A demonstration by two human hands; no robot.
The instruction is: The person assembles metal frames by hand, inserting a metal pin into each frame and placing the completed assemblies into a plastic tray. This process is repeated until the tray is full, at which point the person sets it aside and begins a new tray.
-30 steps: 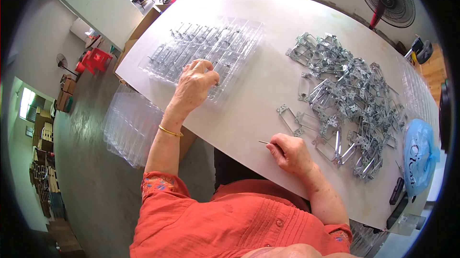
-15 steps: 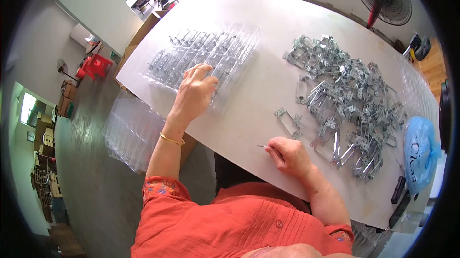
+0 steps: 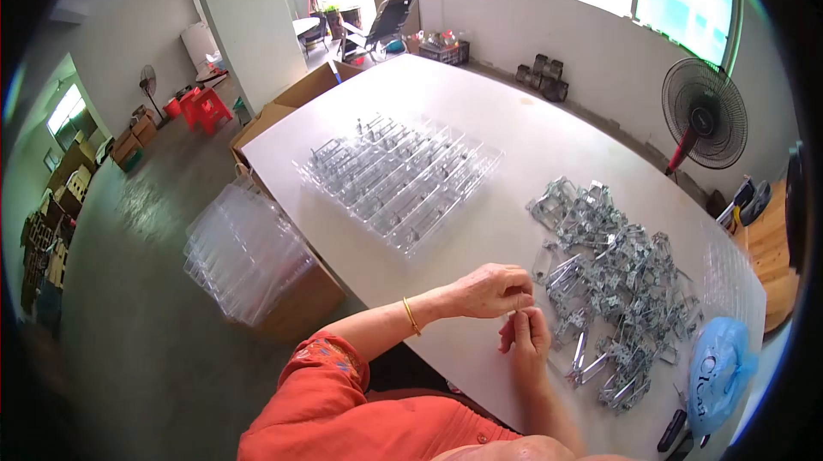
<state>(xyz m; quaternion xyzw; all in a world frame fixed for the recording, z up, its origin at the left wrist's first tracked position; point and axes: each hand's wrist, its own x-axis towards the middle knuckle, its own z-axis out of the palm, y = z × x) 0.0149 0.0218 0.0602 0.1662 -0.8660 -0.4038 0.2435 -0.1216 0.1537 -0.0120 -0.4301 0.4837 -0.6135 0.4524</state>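
Note:
My left hand (image 3: 495,291) and my right hand (image 3: 527,334) meet over the near part of the table, fingertips pinched together. A thin metal rod was in my right fingers a moment ago; now my fingers cover most of what is between them, and I cannot tell what the left holds. Just right of my hands lies a heap of grey metal brackets (image 3: 613,268), with shiny rod-like pieces among them. Farther left, a clear plastic tray (image 3: 410,242) sits on the white table, with metal pieces lying in rows in its slots.
Empty clear trays (image 3: 244,247) are stacked on a cardboard box (image 3: 300,302) beside the table's left edge. A blue plastic bag (image 3: 720,375) and a black-handled tool (image 3: 673,431) lie at the right. Beyond the table (image 3: 454,88) stands a fan (image 3: 703,118).
My left hand has left the tray and come right to join my right hand. The head view has tilted up, showing more of the room and window.

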